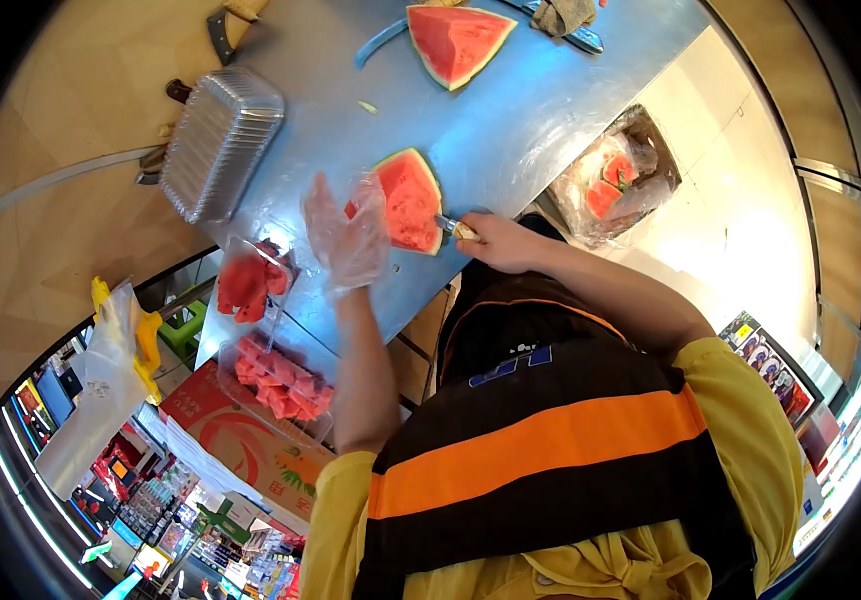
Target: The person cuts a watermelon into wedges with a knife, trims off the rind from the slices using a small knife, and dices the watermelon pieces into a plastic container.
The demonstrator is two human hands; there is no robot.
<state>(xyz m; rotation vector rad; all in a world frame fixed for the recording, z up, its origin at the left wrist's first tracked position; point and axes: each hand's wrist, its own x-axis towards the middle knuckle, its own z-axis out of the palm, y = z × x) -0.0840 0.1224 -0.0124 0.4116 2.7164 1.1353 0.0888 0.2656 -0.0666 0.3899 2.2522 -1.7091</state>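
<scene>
A wedge of watermelon [411, 196] lies on the metal table in front of me. My left hand [345, 235], in a clear plastic glove, is at the wedge's left side with its fingers stretched out. Some red flesh shows by the glove; whether the hand touches it, I cannot tell. My right hand [502, 243] is bare and closed around the handle of a knife [463, 231]. The knife's short visible blade meets the rind side of the wedge, and the rest is hidden. A larger watermelon wedge [458, 42] sits farther back.
Clear plastic containers [222, 145] are stacked at left on the metal table [320, 120]. Two trays of cut watermelon [280, 378] stand near my left forearm, one above a red carton [240, 430]. A lined box with rinds [615, 180] stands at right. A cloth [562, 16] lies at the back.
</scene>
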